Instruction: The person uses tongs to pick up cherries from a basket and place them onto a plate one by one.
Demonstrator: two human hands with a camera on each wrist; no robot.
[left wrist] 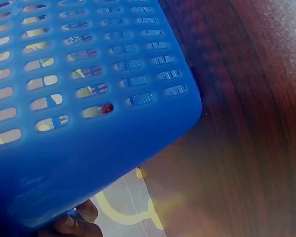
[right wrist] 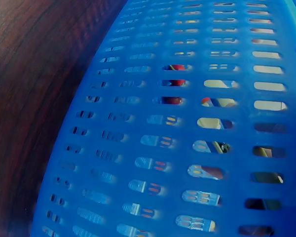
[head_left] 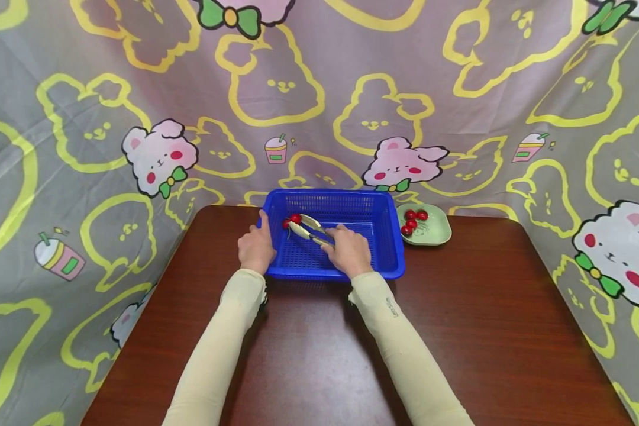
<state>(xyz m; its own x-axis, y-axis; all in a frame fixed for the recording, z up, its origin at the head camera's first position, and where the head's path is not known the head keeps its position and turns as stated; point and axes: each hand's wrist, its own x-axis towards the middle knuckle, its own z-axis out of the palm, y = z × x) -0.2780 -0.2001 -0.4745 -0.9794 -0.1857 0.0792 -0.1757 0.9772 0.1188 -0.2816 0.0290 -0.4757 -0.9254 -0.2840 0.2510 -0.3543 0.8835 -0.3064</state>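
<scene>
My right hand (head_left: 349, 249) holds a pair of tongs (head_left: 316, 231) with cream-coloured tips inside a blue plastic basket (head_left: 332, 276). Red cherries (head_left: 295, 218) lie at the tongs' tips, over the left part of the basket. My left hand (head_left: 257, 247) grips the basket's left rim, its index finger pointing along the edge. In the left wrist view, fingertips (left wrist: 74, 224) show by the basket's rim. Through the slots in the right wrist view, red cherries (right wrist: 173, 83) and pieces of the tongs (right wrist: 219, 147) appear; the basket wall hides the rest.
A pale green dish (head_left: 435, 236) with several red cherries (head_left: 411, 223) stands close to the basket's right side. Both sit toward the back of a dark brown table (head_left: 319, 355). A patterned cloth (head_left: 330, 77) hangs behind the table and along its sides.
</scene>
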